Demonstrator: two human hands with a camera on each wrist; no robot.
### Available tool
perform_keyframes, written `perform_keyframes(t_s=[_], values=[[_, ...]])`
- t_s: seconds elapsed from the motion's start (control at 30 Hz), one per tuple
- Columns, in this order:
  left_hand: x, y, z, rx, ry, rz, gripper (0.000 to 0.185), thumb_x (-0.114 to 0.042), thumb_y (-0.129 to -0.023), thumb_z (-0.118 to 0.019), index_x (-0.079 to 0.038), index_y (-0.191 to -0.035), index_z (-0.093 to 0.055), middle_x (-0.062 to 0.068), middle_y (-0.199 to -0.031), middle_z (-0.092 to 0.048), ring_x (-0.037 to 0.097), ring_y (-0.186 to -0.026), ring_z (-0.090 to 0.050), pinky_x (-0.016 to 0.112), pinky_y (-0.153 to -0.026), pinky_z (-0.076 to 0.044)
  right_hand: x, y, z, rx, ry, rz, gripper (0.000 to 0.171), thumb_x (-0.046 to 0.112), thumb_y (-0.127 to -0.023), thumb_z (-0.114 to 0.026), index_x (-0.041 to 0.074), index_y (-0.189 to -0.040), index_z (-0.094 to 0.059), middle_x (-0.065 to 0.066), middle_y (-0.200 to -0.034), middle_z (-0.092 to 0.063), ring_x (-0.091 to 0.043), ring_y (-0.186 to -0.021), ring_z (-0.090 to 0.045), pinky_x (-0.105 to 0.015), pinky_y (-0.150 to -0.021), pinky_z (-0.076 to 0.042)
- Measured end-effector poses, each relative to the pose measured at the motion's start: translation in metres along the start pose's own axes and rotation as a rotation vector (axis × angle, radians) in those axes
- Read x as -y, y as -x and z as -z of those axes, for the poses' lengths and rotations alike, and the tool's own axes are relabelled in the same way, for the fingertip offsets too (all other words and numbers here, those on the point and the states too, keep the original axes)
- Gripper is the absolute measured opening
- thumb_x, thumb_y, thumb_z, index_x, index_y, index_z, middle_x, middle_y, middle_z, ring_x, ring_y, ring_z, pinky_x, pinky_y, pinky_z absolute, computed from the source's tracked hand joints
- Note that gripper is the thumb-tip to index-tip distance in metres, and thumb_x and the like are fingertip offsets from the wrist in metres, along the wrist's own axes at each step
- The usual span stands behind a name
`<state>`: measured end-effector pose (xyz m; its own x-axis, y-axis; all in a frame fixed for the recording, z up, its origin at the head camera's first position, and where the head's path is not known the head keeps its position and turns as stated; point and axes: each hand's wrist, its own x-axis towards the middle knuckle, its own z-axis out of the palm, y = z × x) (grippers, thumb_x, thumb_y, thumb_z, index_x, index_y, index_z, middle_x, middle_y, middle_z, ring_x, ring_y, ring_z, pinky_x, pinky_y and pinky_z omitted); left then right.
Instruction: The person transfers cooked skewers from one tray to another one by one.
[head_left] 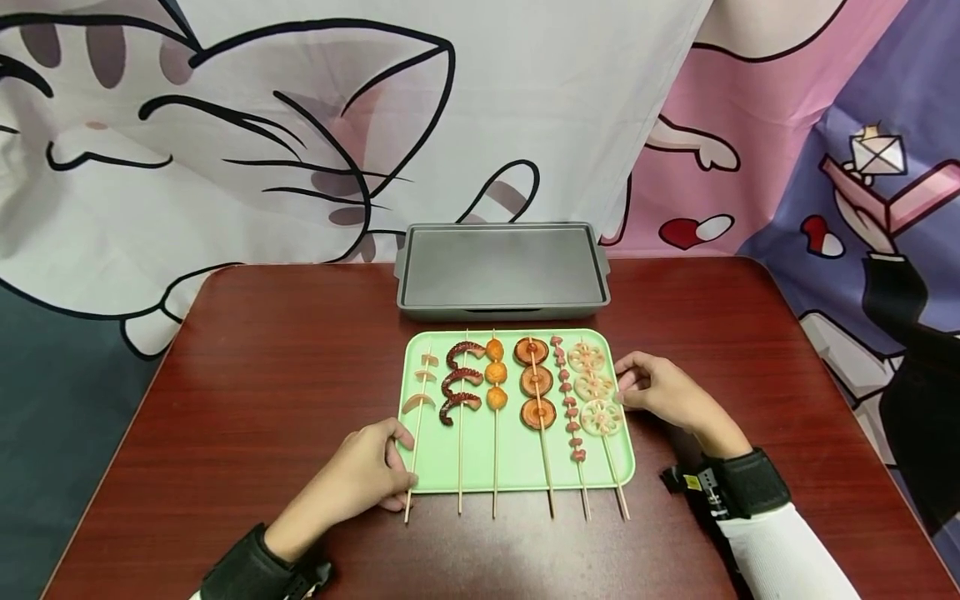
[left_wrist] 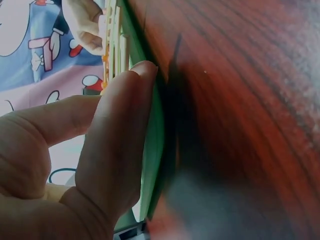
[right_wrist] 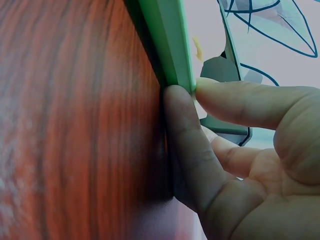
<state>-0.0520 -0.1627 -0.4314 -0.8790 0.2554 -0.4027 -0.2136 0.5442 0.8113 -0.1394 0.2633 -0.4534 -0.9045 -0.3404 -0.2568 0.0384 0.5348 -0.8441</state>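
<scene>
A light green tray (head_left: pixel 517 477) lies on the table with several food skewers side by side, their sticks jutting over the near edge. From the left come pale curved slices (head_left: pixel 417 403), dark red tentacle pieces (head_left: pixel 462 377), orange balls (head_left: pixel 496 373), round brown mushroom-like slices (head_left: pixel 537 382), small pink pieces (head_left: pixel 567 397) and lotus root slices (head_left: pixel 600 417). At the tray's near left edge, my left hand (head_left: pixel 367 467) pinches the rim, close to the leftmost stick. My right hand (head_left: pixel 663 392) grips the right rim between thumb and a finger underneath, as the right wrist view shows.
Behind the tray stands a grey rectangular grill pan (head_left: pixel 502 271) with side handles, at the far table edge. The reddish-brown wooden table (head_left: pixel 285 358) extends to both sides. A cartoon-printed cloth (head_left: pixel 585 100) hangs behind it.
</scene>
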Motion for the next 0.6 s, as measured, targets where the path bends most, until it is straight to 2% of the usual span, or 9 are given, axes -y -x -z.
perform_keyframes(t_s=[0.27,0.43,0.6], values=[[-0.003,0.001,-0.003,-0.016,-0.063,-0.012,0.035,0.003,-0.082,-0.079,0.005,-0.111,-0.060,0.007,-0.062,-0.063,0.017,-0.048,-0.067,0.029,-0.048,-0.059,-0.001,0.002,0.001,0.005,-0.005,0.000,0.038,0.000,-0.090,-0.072,-0.011,-0.124,-0.057,-0.016,-0.096,-0.065,-0.014,-0.079,-0.061,-0.022,-0.067,-0.054],[-0.004,0.001,-0.001,-0.014,-0.052,0.003,0.033,-0.002,-0.083,-0.080,0.004,-0.109,-0.059,0.008,-0.065,-0.064,0.018,-0.050,-0.068,0.031,-0.048,-0.060,-0.002,0.002,0.000,0.005,-0.010,-0.004,0.039,0.000,-0.090,-0.072,-0.011,-0.124,-0.057,-0.016,-0.096,-0.065,-0.014,-0.079,-0.061,-0.022,-0.067,-0.054],[-0.003,0.003,0.009,0.000,-0.016,0.008,0.029,-0.009,-0.088,-0.079,0.004,-0.104,-0.059,0.011,-0.069,-0.064,0.021,-0.053,-0.070,0.034,-0.049,-0.061,-0.003,0.001,0.000,0.009,-0.008,-0.005,0.039,0.001,-0.090,-0.073,-0.010,-0.125,-0.057,-0.015,-0.096,-0.065,-0.014,-0.079,-0.061,-0.022,-0.067,-0.054]])
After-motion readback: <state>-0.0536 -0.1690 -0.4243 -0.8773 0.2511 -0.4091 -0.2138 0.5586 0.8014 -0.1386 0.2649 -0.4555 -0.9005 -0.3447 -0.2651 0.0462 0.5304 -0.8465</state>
